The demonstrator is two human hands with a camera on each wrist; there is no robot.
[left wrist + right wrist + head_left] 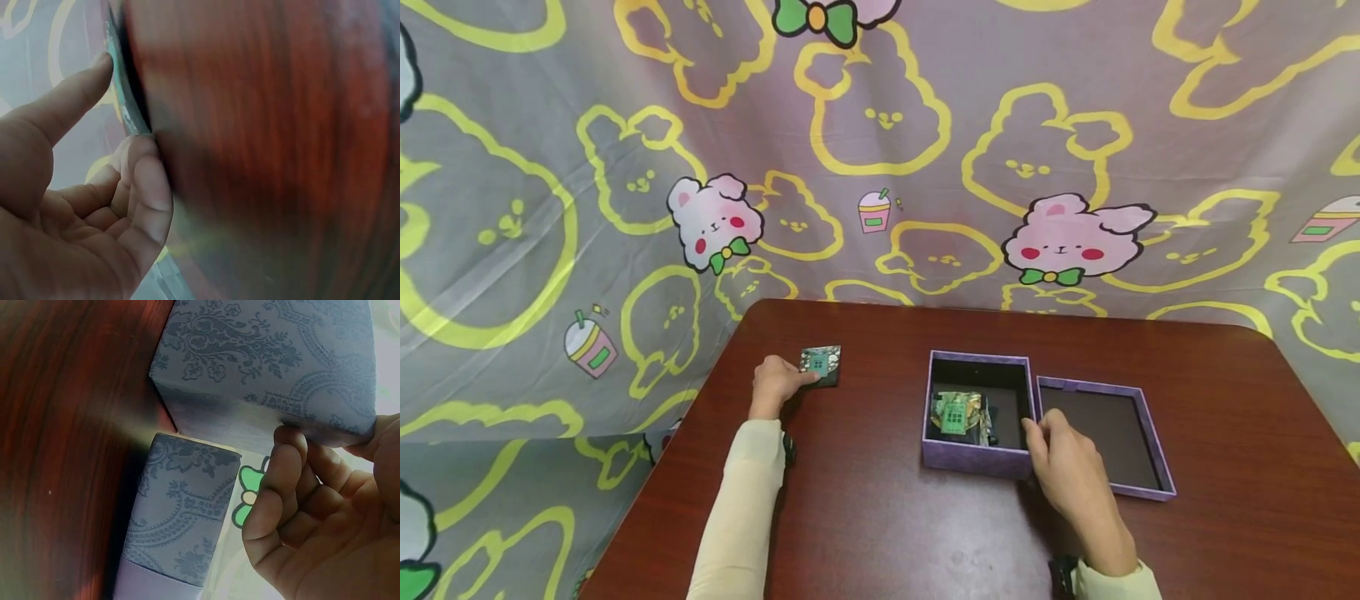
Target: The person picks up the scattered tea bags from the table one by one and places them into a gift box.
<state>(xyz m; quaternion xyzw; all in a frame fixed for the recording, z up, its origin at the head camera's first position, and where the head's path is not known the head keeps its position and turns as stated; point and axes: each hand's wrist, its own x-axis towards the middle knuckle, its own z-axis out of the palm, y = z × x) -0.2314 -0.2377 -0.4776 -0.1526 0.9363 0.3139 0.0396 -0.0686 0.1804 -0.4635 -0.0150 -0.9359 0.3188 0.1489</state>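
At the table's far left, my left hand (775,385) pinches a small flat packet (822,364) with a green label and patterned print. In the left wrist view the packet (127,94) shows edge-on, the thumb on its face and curled fingers at its near edge. My right hand (1067,462) grips the right wall of an open purple box (977,458), thumb over the rim. Inside the box lie more green-labelled packets (955,414). The right wrist view shows the box's (231,356) floral-patterned outside, with fingertips against its side.
The shallow purple lid (1138,493) lies inner side up, just right of the box. Everything rests on a dark reddish wooden table (872,517). A curtain (925,192) with cartoon prints hangs behind the table and along its left side.
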